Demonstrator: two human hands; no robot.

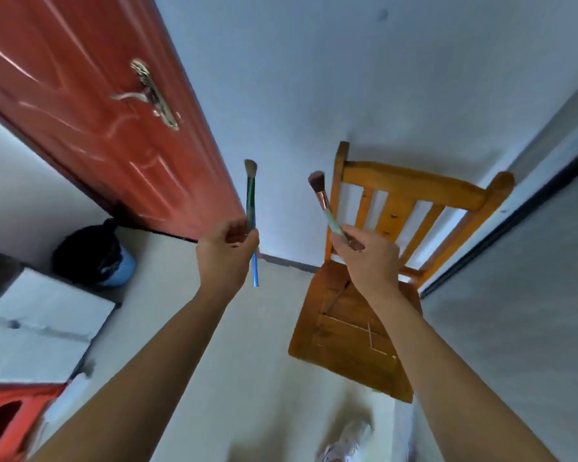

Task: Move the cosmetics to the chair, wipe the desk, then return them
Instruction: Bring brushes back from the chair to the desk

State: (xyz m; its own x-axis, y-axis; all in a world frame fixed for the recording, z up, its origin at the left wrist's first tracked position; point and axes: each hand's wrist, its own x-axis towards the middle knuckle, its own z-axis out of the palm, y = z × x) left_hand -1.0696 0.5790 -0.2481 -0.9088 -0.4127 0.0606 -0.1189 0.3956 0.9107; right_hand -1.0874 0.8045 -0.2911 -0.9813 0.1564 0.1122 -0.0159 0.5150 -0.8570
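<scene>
Each of the hands pinches one makeup brush by its handle, bristles up: the left hand (pixel 226 251) holds a slim blue-handled brush (pixel 251 208), the right hand (pixel 369 258) a fuller pale-green one (pixel 324 203) above the wooden chair (pixel 347 331) seat. Both look light and stiff, the bristles soft; the handles seem the best hold

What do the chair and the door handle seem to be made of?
Chair: wood, it seems, with an orange-brown glossy varnish; grain and joined seat boards show. Door handle: probably metal, brass-coloured and shiny; it catches bright highlights, though blur hides detail.
</scene>
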